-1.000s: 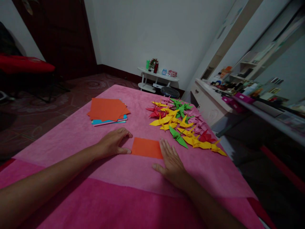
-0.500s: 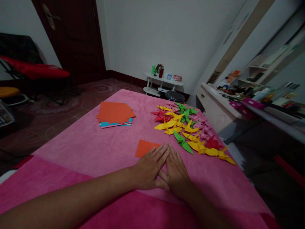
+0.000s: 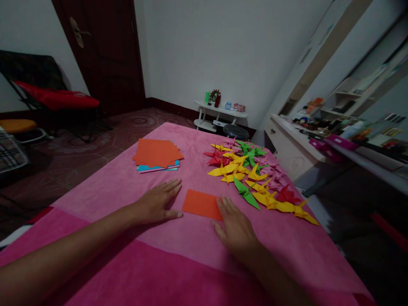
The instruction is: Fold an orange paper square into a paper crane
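Observation:
A folded orange sheet of paper, now a flat rectangle, lies on the pink tablecloth in front of me. My right hand is open, its fingertips resting on the paper's right end. To the left of the paper, apart from it, my left hand lies open and low over the cloth with its thumb spread. Behind my left hand sits a stack of square paper, orange on top with blue and pink edges below. Several folded paper cranes in yellow, green, red and pink spread over the right side.
A white shelf table with small items stands by the far wall, a dark round stool before it. On the right is a cluttered dresser. A red-draped chair stands at the left near the dark door.
My left hand has slid left off the orange paper, away from my right hand, uncovering more of the sheet. My right hand stays at its right end. The view has shifted slightly.

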A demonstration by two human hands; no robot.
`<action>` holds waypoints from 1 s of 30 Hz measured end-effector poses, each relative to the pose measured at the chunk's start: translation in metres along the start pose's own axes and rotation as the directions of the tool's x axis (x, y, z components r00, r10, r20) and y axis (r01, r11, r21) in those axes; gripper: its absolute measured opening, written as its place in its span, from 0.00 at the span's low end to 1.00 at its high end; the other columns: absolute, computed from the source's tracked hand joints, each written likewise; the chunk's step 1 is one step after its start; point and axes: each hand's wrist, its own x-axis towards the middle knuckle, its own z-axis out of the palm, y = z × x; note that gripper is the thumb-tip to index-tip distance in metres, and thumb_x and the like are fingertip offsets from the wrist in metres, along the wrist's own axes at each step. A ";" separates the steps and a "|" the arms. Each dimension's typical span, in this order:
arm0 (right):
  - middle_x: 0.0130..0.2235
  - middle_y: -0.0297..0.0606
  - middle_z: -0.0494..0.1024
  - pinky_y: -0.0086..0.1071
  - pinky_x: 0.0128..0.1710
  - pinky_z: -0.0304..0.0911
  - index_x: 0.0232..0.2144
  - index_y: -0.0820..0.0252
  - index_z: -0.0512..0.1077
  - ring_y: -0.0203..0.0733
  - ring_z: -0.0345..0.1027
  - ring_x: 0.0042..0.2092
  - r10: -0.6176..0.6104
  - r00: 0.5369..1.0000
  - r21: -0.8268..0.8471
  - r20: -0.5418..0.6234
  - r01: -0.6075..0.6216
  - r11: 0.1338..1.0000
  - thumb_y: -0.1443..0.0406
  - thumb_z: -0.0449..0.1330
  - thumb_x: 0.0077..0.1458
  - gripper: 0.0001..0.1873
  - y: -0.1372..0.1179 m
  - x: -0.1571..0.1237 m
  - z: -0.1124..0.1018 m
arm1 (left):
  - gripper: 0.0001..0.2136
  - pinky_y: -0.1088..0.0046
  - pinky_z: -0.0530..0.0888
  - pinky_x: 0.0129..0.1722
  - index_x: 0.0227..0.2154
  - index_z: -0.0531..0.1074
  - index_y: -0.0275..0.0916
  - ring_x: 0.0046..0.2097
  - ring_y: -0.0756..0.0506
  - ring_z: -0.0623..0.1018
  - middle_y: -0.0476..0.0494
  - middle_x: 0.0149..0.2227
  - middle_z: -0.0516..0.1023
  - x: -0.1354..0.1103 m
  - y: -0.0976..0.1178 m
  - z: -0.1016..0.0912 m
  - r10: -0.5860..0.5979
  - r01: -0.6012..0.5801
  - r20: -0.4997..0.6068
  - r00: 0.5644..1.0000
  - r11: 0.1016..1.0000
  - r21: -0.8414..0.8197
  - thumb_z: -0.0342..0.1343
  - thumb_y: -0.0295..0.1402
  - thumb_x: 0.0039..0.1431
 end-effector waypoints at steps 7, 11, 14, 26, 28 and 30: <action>0.35 0.47 0.80 0.44 0.51 0.60 0.32 0.62 0.76 0.48 0.74 0.38 -0.048 0.992 0.006 -0.119 0.049 0.999 0.71 0.47 0.58 0.17 -0.009 0.011 -0.029 | 0.34 0.56 0.58 0.61 0.61 0.60 0.43 0.65 0.36 0.57 0.36 0.66 0.54 0.014 0.033 -0.007 0.147 -0.188 -0.192 0.970 0.958 -0.215 0.61 0.42 0.50; 0.25 0.36 0.75 0.31 0.33 0.60 0.23 0.60 0.71 0.40 0.68 0.29 0.074 0.982 0.409 -0.176 0.005 0.913 0.67 0.49 0.58 0.16 -0.002 0.013 -0.042 | 0.19 0.63 0.71 0.47 0.42 0.76 0.38 0.45 0.40 0.76 0.38 0.43 0.79 0.033 0.044 -0.015 -0.101 -0.069 -0.225 0.969 0.763 -0.642 0.61 0.42 0.49; 0.23 0.32 0.70 0.27 0.26 0.56 0.22 0.61 0.68 0.36 0.64 0.27 0.130 0.987 0.791 -0.097 -0.003 0.612 0.62 0.52 0.56 0.14 0.004 0.017 -0.040 | 0.17 0.70 0.72 0.31 0.29 0.75 0.34 0.29 0.46 0.75 0.43 0.27 0.78 0.046 0.042 -0.014 -0.256 0.025 -0.153 0.955 0.580 -0.814 0.58 0.46 0.50; 0.44 0.46 0.77 0.43 0.52 0.59 0.42 0.61 0.74 0.48 0.67 0.48 0.173 0.922 0.362 -0.347 -0.039 0.931 0.68 0.53 0.56 0.13 0.014 0.049 0.000 | 0.10 0.73 0.65 0.28 0.31 0.77 0.37 0.29 0.47 0.73 0.45 0.28 0.78 0.065 0.018 0.017 -0.322 0.179 -0.282 0.904 0.883 -0.433 0.54 0.36 0.55; 0.52 0.48 0.73 0.48 0.60 0.50 0.51 0.64 0.69 0.50 0.62 0.55 0.089 0.925 0.294 -0.369 0.026 0.955 0.66 0.52 0.59 0.19 -0.002 0.048 -0.001 | 0.09 0.72 0.68 0.31 0.33 0.77 0.38 0.32 0.46 0.75 0.43 0.31 0.79 0.063 0.022 0.013 -0.279 0.182 -0.312 0.908 0.934 -0.307 0.54 0.36 0.56; 0.61 0.52 0.63 0.47 0.62 0.47 0.60 0.68 0.59 0.50 0.54 0.62 0.031 0.953 0.341 -0.301 0.077 0.937 0.59 0.52 0.61 0.29 -0.022 0.046 0.001 | 0.09 0.70 0.70 0.37 0.36 0.77 0.38 0.39 0.44 0.75 0.41 0.37 0.78 0.060 0.029 0.009 -0.210 0.140 -0.367 0.906 0.968 -0.210 0.54 0.35 0.57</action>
